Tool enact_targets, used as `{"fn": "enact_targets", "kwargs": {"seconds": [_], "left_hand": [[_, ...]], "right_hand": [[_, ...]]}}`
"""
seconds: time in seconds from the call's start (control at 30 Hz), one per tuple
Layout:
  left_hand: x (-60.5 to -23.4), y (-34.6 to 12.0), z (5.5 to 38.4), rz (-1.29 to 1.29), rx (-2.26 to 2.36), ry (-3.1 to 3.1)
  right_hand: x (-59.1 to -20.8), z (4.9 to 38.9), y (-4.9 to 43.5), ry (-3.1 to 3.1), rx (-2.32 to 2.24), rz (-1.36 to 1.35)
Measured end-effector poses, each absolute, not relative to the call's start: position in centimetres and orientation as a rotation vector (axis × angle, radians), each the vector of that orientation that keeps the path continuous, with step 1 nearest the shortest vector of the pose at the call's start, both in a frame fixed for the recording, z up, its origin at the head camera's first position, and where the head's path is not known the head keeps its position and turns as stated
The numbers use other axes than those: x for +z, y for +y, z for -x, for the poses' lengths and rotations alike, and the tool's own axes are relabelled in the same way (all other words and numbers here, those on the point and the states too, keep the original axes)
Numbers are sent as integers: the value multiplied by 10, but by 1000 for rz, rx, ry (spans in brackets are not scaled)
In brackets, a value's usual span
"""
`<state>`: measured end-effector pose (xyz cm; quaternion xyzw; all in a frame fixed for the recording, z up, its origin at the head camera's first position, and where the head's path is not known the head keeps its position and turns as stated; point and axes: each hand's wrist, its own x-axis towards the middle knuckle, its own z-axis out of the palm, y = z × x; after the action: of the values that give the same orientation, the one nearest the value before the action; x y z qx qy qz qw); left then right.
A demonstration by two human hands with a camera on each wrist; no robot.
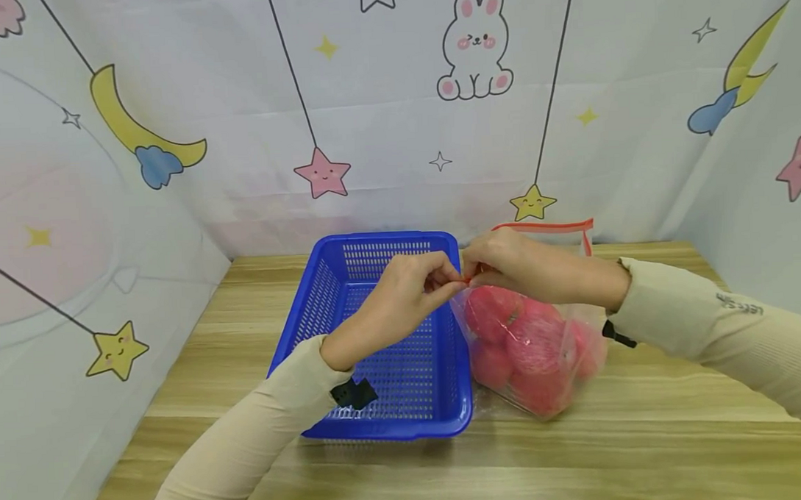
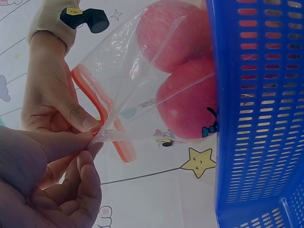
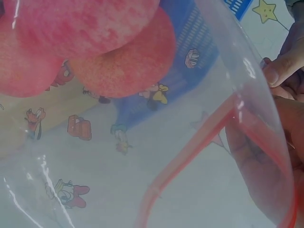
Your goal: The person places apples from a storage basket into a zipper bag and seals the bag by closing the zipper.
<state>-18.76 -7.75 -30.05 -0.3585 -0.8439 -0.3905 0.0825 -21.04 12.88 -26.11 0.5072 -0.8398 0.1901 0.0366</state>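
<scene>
A clear zip bag (image 2: 118, 57) with a red-orange seal strip (image 1: 545, 227) holds several pinkish-red apples (image 1: 539, 344). It stands on the table against the right side of a blue plastic basket (image 1: 393, 428). My left hand (image 1: 408, 290) pinches a corner of the bag's mouth between thumb and forefinger. Right beside it, my right hand (image 1: 516, 259) grips the same edge, its fingertips almost meeting the left ones. Through the film in the right wrist view, the seal strip (image 3: 190, 147) bends at an angle, and part of the right hand (image 3: 259, 161) shows behind it.
The wooden table (image 1: 547, 465) carries the basket and bag. White cloth walls (image 1: 383, 118) printed with stars, moons and a rabbit enclose it at the back and sides. Slatted holes cover the basket's walls and floor.
</scene>
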Motion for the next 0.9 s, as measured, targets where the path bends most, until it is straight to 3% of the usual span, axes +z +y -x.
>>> {"fn": "enact_targets", "kwargs": {"seconds": [0.9], "left_hand": [[-301,-79,185,1091,-1167,-2534]], "right_hand": [[-262,213,136,-2546,561,-1586]]}}
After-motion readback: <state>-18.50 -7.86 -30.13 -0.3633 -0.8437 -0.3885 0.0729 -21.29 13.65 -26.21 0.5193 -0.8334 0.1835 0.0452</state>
